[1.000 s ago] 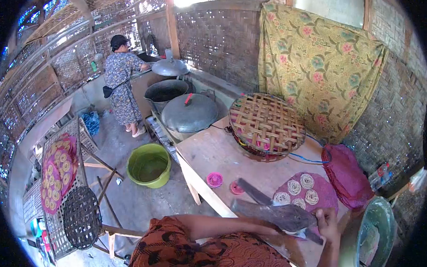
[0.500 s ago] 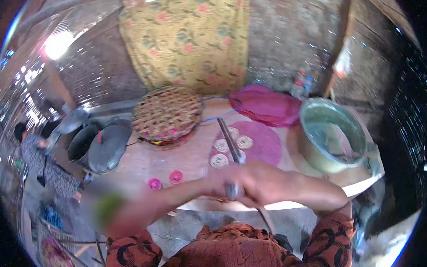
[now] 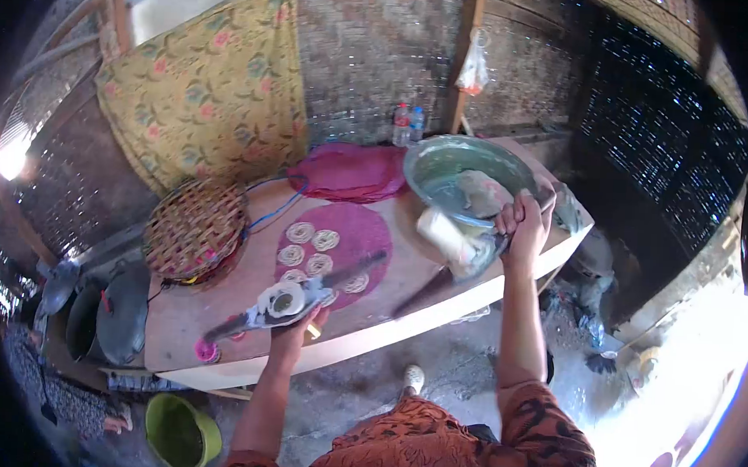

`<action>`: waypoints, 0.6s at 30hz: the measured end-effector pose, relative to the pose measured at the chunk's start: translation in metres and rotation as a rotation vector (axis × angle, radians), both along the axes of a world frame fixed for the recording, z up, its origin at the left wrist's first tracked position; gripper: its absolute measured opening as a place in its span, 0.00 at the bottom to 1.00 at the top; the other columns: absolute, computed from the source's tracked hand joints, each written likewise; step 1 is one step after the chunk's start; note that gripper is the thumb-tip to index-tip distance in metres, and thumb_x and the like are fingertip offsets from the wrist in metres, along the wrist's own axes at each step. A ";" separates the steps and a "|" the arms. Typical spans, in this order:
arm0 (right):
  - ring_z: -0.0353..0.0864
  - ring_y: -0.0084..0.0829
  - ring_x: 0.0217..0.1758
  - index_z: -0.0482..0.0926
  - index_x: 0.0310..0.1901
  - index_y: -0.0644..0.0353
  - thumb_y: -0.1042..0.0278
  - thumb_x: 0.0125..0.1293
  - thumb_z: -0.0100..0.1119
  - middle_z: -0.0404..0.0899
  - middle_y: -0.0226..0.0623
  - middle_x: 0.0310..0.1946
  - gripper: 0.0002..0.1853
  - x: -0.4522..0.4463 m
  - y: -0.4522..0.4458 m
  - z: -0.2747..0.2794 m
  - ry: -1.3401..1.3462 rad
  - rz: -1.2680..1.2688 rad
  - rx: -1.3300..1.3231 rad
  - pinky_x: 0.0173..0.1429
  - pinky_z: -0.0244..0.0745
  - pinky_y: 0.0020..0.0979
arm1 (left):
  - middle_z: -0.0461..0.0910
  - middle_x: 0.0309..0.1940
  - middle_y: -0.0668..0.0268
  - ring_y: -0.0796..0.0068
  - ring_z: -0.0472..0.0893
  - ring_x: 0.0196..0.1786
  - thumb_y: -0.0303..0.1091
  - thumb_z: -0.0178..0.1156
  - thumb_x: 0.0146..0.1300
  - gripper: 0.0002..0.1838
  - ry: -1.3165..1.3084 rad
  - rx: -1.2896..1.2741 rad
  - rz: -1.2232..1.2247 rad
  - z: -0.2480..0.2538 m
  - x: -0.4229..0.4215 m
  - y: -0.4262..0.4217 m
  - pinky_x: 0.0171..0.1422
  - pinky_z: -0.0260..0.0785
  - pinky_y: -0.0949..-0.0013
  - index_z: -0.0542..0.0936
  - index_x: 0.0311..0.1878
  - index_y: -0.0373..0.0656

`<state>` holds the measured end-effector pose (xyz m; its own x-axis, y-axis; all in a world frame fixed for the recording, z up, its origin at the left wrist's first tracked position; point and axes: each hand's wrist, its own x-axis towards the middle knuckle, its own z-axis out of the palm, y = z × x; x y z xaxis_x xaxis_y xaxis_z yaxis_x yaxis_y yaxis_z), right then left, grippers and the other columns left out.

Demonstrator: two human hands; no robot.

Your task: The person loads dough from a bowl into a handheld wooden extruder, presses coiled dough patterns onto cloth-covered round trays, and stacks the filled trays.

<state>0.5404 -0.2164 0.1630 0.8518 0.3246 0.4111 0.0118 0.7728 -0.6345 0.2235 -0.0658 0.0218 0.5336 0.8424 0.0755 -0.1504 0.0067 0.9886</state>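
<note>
a: what is the left grip [image 3: 295, 328] doing?
b: it's closed on the ring piece [image 3: 304, 295] from below, though part of the hold is hidden.
a: and the right grip [image 3: 528, 222]?
b: curled tight round one end of the block piece [image 3: 446, 236], fingers folded over it.
a: how does the ring piece look?
b: a long dark bar, slanting up to the right, with a pale, smeared collar in the middle and a darker round centre.
a: and the block piece?
b: a stubby, whitish cylinder with a dark length slanting down beside it, all a bit blurred. it's well apart from the ring piece, near the tub [image 3: 425, 184].
a: where's the ring piece, exactly?
b: over the near side of the surface [image 3: 211, 303], blocking part of the round purple sheet [image 3: 362, 231] from view.
a: what's on the sheet?
b: pale coils [image 3: 319, 264] of strands, loosely wound.
a: and farther out?
b: a pale lump [image 3: 482, 194] in the greenish tub, pink mesh rounds [image 3: 347, 171] behind the sheet, a woven basket [image 3: 195, 227], then a flowered cloth [image 3: 214, 96] on the wall.
</note>
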 end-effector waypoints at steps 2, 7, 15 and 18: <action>0.59 0.19 0.14 0.64 0.49 0.53 0.77 0.62 0.45 0.60 0.27 0.19 0.14 0.016 -0.005 -0.018 0.156 -0.110 0.213 0.16 0.59 0.23 | 0.78 0.44 0.64 0.67 0.78 0.44 0.27 0.59 0.61 0.21 -0.224 0.012 -0.049 -0.001 0.035 -0.017 0.56 0.69 0.55 0.71 0.58 0.40; 0.73 0.32 0.28 0.65 0.40 0.57 0.69 0.67 0.43 0.73 0.37 0.28 0.03 0.033 0.041 -0.089 0.519 -0.022 0.301 0.46 0.75 0.40 | 0.74 0.53 0.59 0.68 0.77 0.49 0.26 0.56 0.62 0.26 -0.677 0.214 0.161 0.073 0.150 -0.048 0.51 0.72 0.64 0.65 0.64 0.39; 0.78 0.39 0.49 0.80 0.45 0.57 0.53 0.64 0.54 0.79 0.47 0.42 0.17 0.183 -0.008 -0.081 -0.553 0.042 -1.001 0.56 0.68 0.41 | 0.64 0.35 0.66 0.74 0.63 0.38 0.32 0.50 0.59 0.09 -0.999 0.675 -0.008 0.186 0.200 -0.005 0.47 0.56 0.65 0.76 0.39 0.41; 0.80 0.41 0.45 0.81 0.44 0.54 0.58 0.55 0.62 0.81 0.44 0.36 0.16 0.282 -0.022 -0.096 -1.582 -0.749 -1.413 0.59 0.62 0.50 | 0.60 0.32 0.67 0.74 0.61 0.35 0.33 0.50 0.58 0.04 -0.985 0.677 0.104 0.195 0.233 -0.007 0.44 0.55 0.66 0.69 0.33 0.44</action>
<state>0.8227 -0.2380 0.0669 0.2445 0.8072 0.5373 0.8875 -0.4095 0.2114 0.4562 -0.0730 0.2166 -0.0711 0.5098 0.8574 -0.8131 -0.5275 0.2462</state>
